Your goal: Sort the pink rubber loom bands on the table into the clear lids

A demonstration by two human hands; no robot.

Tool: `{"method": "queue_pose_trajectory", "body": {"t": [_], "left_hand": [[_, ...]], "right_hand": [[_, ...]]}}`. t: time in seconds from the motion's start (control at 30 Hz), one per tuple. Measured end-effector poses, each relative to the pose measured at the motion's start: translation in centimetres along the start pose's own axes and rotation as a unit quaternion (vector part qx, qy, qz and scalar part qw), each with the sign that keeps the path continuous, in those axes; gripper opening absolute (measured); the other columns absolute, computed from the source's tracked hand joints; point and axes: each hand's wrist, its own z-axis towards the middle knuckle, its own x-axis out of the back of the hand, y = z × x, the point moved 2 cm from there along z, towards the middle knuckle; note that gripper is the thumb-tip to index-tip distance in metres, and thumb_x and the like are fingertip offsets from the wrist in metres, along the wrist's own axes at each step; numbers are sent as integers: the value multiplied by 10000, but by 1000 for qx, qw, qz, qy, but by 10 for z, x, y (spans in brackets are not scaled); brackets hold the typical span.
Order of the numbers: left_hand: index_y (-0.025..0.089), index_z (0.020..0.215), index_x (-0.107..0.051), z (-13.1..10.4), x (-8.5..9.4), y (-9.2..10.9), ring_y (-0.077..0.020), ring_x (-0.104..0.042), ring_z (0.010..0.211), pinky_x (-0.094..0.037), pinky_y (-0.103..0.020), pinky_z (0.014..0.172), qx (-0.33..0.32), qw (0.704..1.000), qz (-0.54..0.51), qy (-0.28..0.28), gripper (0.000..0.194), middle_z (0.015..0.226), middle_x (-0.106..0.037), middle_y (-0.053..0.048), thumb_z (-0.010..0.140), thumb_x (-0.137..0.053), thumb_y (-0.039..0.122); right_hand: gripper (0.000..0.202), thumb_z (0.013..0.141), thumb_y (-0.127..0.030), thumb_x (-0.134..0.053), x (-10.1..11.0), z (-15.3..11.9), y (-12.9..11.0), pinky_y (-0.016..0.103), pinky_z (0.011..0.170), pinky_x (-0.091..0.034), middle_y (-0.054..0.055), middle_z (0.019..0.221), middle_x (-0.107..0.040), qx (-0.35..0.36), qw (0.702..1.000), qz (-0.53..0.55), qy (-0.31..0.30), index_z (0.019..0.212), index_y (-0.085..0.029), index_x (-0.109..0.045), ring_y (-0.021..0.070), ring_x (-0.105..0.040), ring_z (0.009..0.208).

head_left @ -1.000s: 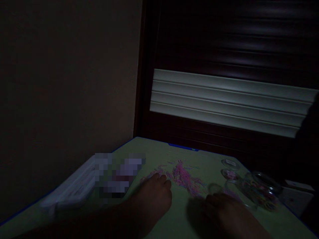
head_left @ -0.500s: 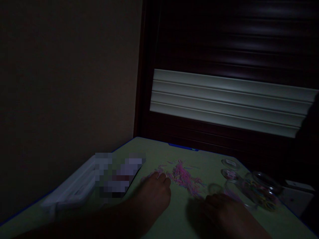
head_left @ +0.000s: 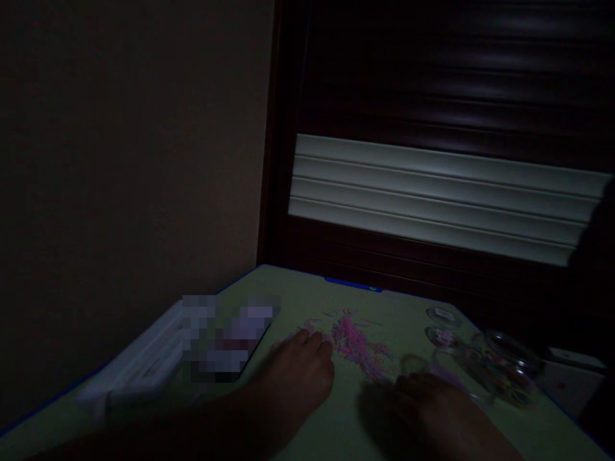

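A big pile of tiny pink bits (head_left: 354,342) is lying in the middle of the counter (head_left: 336,422). They are looking like little bands, but it is too dark to be sure. Some loose bits are spreading out around the pile.

The left hand (head_left: 298,374) is resting low, just to the left of the pile. Its fingers are curling down toward some loose bits. The right hand (head_left: 435,406) is bending its fingers too, near the pile's right end, with a thin clear ring (head_left: 414,363) showing just past it. The fingertips are hiding, so I cannot tell if either hand is holding a bit, or how wide the fingers are opening.

On the right, a clear jar (head_left: 509,378) is holding bands of many colors. Next to it, a small round dish (head_left: 442,337) is holding pink bits, and a clear lid (head_left: 444,315) is lying behind that. A white tray (head_left: 139,358) is sitting far to the left.

I think the hands are working through the tiny bits, maybe picking at them. The next move is calling for gentle fingertips, pinching just one bit without pushing the pile around.
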Motion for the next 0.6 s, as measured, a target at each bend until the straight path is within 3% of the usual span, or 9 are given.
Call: {"method": "queue_pose_trajectory", "body": {"t": [0.1,0.23,0.4,0.6], "left_hand": [[130,780,-605,-2,8,-1,-222,-515,840,-391,-341,732,-12,998,-46,39,122,837,-593,-64,777,-518,45],[156,784,-564,-4,9,-1,-153,-505,792,-384,-265,726,-25,974,-205,89,123,829,-570,-18,828,-481,78],[184,800,-589,1,-5,3,-112,-526,788,-388,-209,710,58,892,-427,139,111,814,-580,19,810,-513,105],[168,769,-622,6,-18,9,-110,-559,671,-422,-207,630,147,795,-576,122,73,755,-612,11,758,-550,166]], "right_hand": [[226,573,-20,-636,3,1,-1,229,480,-354,-38,614,-618,-7,1000,1,-26,670,-222,-613,126,-559,510],[236,581,-11,-639,5,1,0,224,502,-370,-28,642,-628,-27,997,3,-73,693,-218,-630,135,-579,551],[186,685,-46,-592,2,-2,5,236,523,-380,-18,680,-633,-30,995,-14,-90,733,-222,-629,141,-579,573],[172,692,-67,-587,2,-2,7,238,541,-386,-16,686,-627,-34,996,-16,-76,738,-228,-625,141,-576,588]]}}
